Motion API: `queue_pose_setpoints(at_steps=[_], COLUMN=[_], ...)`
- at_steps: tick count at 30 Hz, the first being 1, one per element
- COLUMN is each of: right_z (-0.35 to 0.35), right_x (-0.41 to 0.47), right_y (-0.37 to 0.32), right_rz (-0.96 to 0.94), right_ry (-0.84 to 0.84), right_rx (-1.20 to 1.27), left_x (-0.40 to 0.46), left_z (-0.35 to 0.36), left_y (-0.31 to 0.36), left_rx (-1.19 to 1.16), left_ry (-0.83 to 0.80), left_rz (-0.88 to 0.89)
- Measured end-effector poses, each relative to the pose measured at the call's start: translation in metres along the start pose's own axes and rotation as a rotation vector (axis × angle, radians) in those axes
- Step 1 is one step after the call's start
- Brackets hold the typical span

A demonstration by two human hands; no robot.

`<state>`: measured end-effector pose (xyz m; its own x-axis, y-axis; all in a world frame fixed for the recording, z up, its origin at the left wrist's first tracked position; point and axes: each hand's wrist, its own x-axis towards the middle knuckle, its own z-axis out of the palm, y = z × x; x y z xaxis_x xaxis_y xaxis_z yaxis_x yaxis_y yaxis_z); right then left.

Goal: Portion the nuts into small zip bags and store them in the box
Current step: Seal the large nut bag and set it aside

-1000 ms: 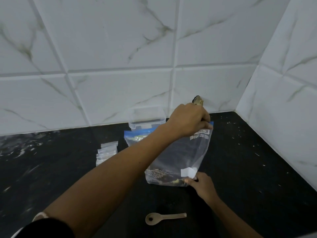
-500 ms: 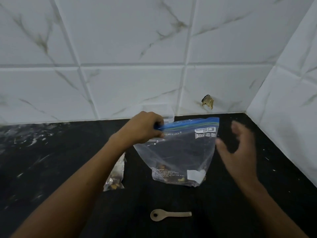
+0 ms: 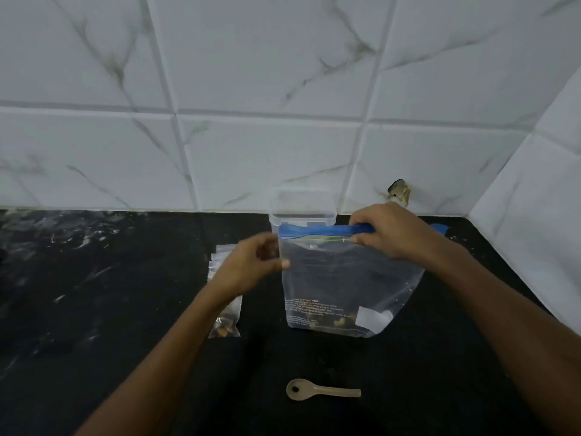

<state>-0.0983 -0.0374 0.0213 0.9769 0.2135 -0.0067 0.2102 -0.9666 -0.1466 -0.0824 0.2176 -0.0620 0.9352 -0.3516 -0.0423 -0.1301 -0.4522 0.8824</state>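
A large clear zip bag (image 3: 345,278) with a blue zip strip stands upright on the black counter, a few nuts (image 3: 338,323) lying at its bottom. My right hand (image 3: 390,231) pinches the blue strip near its right end. My left hand (image 3: 251,269) is blurred beside the bag's upper left edge, fingers curled; whether it holds the bag is unclear. Behind the bag stands a clear plastic box (image 3: 301,209) against the wall. A small zip bag with nuts (image 3: 228,322) lies to the left, partly under my left forearm.
A stack of empty small zip bags (image 3: 218,256) lies behind my left hand. A beige spoon (image 3: 320,390) rests on the counter in front of the large bag. Tiled walls close the back and right side (image 3: 518,247). A chipped hole (image 3: 399,190) marks the back wall.
My right hand came in from the right and gripped the blue zip strip. My left hand left the bag's top left corner and dropped slightly down and left.
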Motion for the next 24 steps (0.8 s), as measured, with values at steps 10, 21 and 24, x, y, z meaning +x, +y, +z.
queue_pose_setpoints(at_steps=[10,21,24], right_z=[0.001,-0.003,-0.002], right_x=[0.033,0.037,0.034], right_y=[-0.067,-0.07,-0.068], right_rz=[-0.234,-0.212,-0.197], right_ry=[-0.053,0.16,0.147], right_rx=[0.208,0.096,0.159], left_x=[0.004,0.001,0.003], left_z=[0.042,0.045,0.043], left_y=[-0.026,-0.03,-0.028], left_rx=[-0.263,-0.233,-0.224], left_ry=[0.153,0.206,0.188], left_rz=[0.027,0.046,0.049])
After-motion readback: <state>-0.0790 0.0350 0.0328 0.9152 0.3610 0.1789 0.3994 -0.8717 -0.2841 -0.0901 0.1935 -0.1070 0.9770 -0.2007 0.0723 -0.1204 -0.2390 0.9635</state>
